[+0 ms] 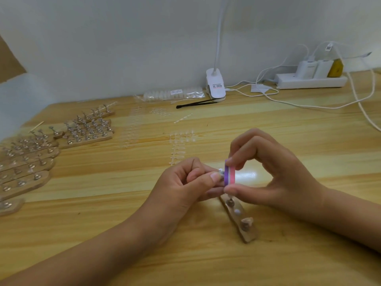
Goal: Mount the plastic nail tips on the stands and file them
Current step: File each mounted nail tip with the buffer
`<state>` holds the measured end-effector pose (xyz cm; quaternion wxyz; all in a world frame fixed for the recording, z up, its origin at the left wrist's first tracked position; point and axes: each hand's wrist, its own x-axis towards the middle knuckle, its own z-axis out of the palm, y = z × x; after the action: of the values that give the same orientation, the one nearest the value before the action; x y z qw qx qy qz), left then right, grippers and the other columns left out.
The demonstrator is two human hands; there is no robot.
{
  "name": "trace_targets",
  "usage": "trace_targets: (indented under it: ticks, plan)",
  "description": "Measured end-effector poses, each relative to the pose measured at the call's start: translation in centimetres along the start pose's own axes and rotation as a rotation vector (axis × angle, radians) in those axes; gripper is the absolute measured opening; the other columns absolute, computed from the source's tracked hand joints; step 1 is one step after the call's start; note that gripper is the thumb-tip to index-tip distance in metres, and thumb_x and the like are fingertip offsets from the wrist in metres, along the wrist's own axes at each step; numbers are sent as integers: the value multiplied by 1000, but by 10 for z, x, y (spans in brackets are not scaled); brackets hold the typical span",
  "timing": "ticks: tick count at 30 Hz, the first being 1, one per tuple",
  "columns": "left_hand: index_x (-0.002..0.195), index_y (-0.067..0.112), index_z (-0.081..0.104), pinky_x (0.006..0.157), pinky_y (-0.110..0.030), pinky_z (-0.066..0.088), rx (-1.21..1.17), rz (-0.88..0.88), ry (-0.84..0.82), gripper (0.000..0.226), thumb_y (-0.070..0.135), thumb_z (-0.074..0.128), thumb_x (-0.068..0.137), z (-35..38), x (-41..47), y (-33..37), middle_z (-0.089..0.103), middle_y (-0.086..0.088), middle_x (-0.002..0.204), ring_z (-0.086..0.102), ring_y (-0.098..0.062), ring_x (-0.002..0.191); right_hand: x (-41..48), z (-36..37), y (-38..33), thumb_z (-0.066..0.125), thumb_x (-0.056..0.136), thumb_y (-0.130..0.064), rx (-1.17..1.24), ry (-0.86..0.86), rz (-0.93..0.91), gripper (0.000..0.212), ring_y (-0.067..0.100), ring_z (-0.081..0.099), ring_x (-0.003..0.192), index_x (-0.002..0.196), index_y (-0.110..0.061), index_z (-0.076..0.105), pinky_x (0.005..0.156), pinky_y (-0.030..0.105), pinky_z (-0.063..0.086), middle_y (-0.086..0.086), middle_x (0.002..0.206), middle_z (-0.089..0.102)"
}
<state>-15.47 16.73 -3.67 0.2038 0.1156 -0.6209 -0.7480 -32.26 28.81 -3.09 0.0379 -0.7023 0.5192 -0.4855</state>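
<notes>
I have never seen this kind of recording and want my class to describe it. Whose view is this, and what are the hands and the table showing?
This single picture comes from a wide-angle camera worn on a person's head, looking down at their bare hands; there is no machine. The left hand pinches a mounted clear nail tip. The right hand holds a purple-and-pink filing block against it. Below them on the wooden table lies a wooden base carrying metal stands. At the left lie many more bases; further back are loose clear tips, a bagged set, a clip lamp and a power strip.
</notes>
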Motion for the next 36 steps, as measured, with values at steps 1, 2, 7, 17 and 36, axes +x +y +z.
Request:
trace_targets:
  ticks: [1,2,7,17,36]
  plan:
    - [62,22,47,75,-25,56,-8,0,4,28,23,73,74,0,0,0,71,-11,88,72,-21,83,-1,1,0,79,77,-27,-4,-16,-16,29,21,59,87,94,-11,62,74,33,52,7,98,57]
    - [62,22,47,74,-25,56,-16,0,0,29,23,73,74,0,1,-1,71,-12,89,72,-23,84,-2,1,-1,80,76,-26,-21,-31,-50,29,21,59,86,94,-10,62,74,31,51,7,97,57]
    - [58,25,52,76,-24,56,-4,-4,-5,26,24,73,74,0,1,-1,72,-7,88,72,-18,84,1,-2,2,80,77,-23,-26,3,22,28,21,59,87,94,-7,63,75,31,52,6,98,57]
    - [56,21,47,66,-23,57,-25,-20,41,31,25,76,65,2,2,-5,69,-15,85,71,-23,79,-2,1,0,87,71,-11,-29,-24,-79,33,26,59,88,93,2,66,76,33,52,14,97,57]
    - [54,23,49,66,-22,56,-35,-47,40,28,25,76,64,2,1,-4,69,-13,84,70,-21,77,0,-1,0,86,71,-14,-58,9,-73,32,28,59,84,91,1,65,73,34,51,15,94,57]
